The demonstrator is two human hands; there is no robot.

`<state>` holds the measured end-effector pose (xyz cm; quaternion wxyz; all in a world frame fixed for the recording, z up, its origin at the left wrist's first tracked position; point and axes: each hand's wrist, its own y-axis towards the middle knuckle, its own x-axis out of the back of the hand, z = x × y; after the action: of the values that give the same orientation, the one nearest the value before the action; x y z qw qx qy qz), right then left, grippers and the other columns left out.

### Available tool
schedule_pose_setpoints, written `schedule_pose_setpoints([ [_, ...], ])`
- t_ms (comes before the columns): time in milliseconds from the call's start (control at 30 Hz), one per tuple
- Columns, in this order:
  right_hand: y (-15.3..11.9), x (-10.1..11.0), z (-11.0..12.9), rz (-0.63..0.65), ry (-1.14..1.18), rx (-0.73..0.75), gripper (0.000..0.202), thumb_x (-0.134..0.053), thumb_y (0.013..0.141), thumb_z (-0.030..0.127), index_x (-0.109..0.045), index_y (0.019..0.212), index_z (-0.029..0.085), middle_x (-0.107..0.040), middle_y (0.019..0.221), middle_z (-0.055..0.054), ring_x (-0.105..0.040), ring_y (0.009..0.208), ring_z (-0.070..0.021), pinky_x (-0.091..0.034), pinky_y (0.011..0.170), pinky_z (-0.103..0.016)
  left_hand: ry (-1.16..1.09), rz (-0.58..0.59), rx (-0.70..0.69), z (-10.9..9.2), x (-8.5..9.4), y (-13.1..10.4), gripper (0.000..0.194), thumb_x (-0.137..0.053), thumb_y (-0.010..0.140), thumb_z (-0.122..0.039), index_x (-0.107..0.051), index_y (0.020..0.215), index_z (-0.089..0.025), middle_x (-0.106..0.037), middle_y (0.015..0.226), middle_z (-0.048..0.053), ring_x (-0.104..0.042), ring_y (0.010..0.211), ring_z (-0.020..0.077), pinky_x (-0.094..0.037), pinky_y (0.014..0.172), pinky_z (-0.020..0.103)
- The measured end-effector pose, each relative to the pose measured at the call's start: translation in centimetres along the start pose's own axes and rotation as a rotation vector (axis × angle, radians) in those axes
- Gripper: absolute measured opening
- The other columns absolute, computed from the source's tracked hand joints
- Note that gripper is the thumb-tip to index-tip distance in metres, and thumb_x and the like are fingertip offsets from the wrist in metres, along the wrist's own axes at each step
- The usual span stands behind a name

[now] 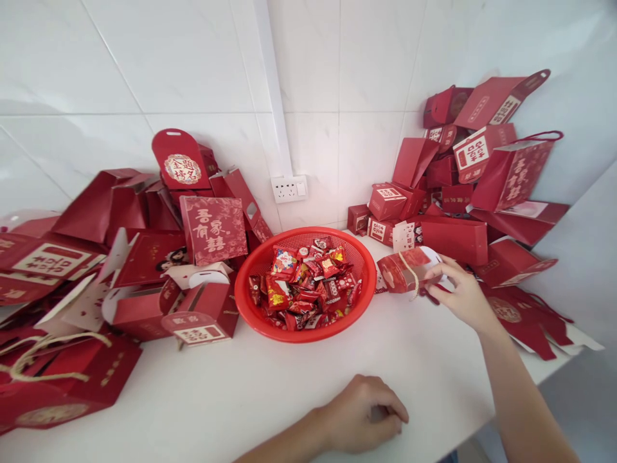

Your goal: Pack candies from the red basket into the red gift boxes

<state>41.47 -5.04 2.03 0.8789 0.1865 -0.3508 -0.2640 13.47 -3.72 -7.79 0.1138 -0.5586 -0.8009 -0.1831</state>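
Observation:
At the right of the table, my right hand [456,289] grips the edge of a small red gift box [396,273]. The box has a twisted rope handle and a pale inner flap, and lies just right of a red plastic basket [247,319]. Wrapped candies [308,289] in red and patterned wrappers fill the basket. My left hand [364,415] rests on the white table [270,392] near its front edge, fingers curled in towards the thumb, with nothing visible in them.
Many red gift boxes [216,228] are heaped along the left side, one with rope handles [58,360]. Another tall pile of red boxes [453,238] leans against the right wall. A socket [289,189] sits on the tiled wall behind the basket.

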Motion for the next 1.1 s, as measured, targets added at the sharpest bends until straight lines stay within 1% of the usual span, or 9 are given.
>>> schedule_pose_setpoints([
  [100,-0.9,0.7,0.9,-0.079,-0.048,0.079,0.006,-0.063,0.077,0.028,-0.064,0.072,0.025,-0.065,0.132,-0.009,-0.063,0.124,-0.0308,-0.048,0.104,-0.047,0.002,0.001,0.002,-0.3,0.1,0.0,0.022,-0.063,0.082,-0.010,-0.081,0.095,-0.014,-0.080,0.082,0.007,-0.070,0.078,0.0162,-0.055,0.079,0.024],
  [167,-1.3,1.0,1.1,-0.087,-0.052,0.095,0.007,-0.064,0.079,0.028,-0.064,0.073,0.025,-0.065,0.136,-0.009,-0.059,0.131,-0.0314,-0.044,0.111,-0.050,0.003,-0.006,0.008,-0.3,0.1,0.0,0.022,-0.064,0.081,-0.010,-0.081,0.094,-0.014,-0.080,0.082,0.008,-0.070,0.078,0.0163,-0.055,0.078,0.023],
  [333,-0.7,0.9,0.0,-0.085,0.017,0.074,0.008,-0.067,0.081,0.033,-0.067,0.081,0.025,-0.068,0.130,-0.011,-0.064,0.125,-0.0323,-0.046,0.108,-0.054,-0.008,-0.024,-0.012,-0.1,0.1,0.0,0.023,-0.064,0.080,-0.012,-0.082,0.095,-0.012,-0.080,0.082,0.010,-0.068,0.075,0.0159,-0.055,0.074,0.022],
  [567,3.3,-0.7,-1.8,-0.086,-0.039,0.089,0.007,-0.067,0.077,0.029,-0.068,0.080,0.023,-0.068,0.130,-0.014,-0.067,0.119,-0.0332,-0.053,0.100,-0.053,-0.018,-0.045,0.011,0.2,-0.2,0.0,0.023,-0.066,0.079,-0.012,-0.082,0.094,-0.010,-0.079,0.082,0.011,-0.066,0.072,0.0153,-0.054,0.071,0.021],
  [700,7.8,-1.3,-1.2,0.070,-0.071,0.022,0.012,-0.066,0.069,0.020,-0.071,0.079,0.022,-0.071,0.128,-0.011,-0.069,0.118,-0.0313,-0.057,0.096,-0.046,-0.036,-0.039,0.014,0.5,-0.3,-0.1,0.024,-0.065,0.079,-0.013,-0.082,0.096,-0.011,-0.079,0.080,0.011,-0.067,0.072,0.0156,-0.054,0.071,0.022],
  [800,13.3,-1.7,0.0,0.077,-0.125,-0.049,0.023,-0.060,0.078,0.019,-0.071,0.098,0.019,-0.076,0.115,-0.011,-0.073,0.110,-0.0270,-0.057,0.096,-0.041,-0.049,-0.032,0.026,0.7,-0.4,-0.2,0.025,-0.067,0.080,-0.015,-0.082,0.098,-0.012,-0.079,0.081,0.011,-0.067,0.070,0.0149,-0.054,0.069,0.022],
  [833,15.3,-2.0,0.5,0.064,-0.163,-0.083,0.027,-0.059,0.080,0.019,-0.069,0.105,0.018,-0.076,0.118,-0.012,-0.073,0.111,-0.0267,-0.056,0.098,-0.040,-0.051,-0.032,0.035,0.8,-0.4,-0.2,0.025,-0.067,0.079,-0.016,-0.083,0.099,-0.012,-0.079,0.081,0.011,-0.066,0.069,0.0145,-0.054,0.068,0.022],
  [967,22.3,-4.0,1.9,0.041,-0.355,-0.230,0.048,-0.072,0.079,0.029,-0.063,0.123,0.013,-0.069,0.130,-0.022,-0.064,0.125,-0.0365,-0.049,0.105,-0.048,-0.081,-0.006,0.115,1.4,-0.8,-0.2,0.026,-0.069,0.081,-0.023,-0.083,0.102,-0.014,-0.079,0.084,0.009,-0.068,0.069,0.0143,-0.054,0.067,0.021],
  [1100,25.2,-6.1,2.4,0.051,-0.479,-0.373,0.068,-0.080,0.076,0.034,-0.056,0.134,0.006,-0.061,0.136,-0.032,-0.057,0.132,-0.0447,-0.046,0.107,-0.056,-0.121,0.076,0.154,2.3,-0.8,0.1,0.031,-0.068,0.089,-0.041,-0.082,0.104,-0.017,-0.079,0.092,0.010,-0.073,0.083,0.0184,-0.058,0.079,0.025],
])
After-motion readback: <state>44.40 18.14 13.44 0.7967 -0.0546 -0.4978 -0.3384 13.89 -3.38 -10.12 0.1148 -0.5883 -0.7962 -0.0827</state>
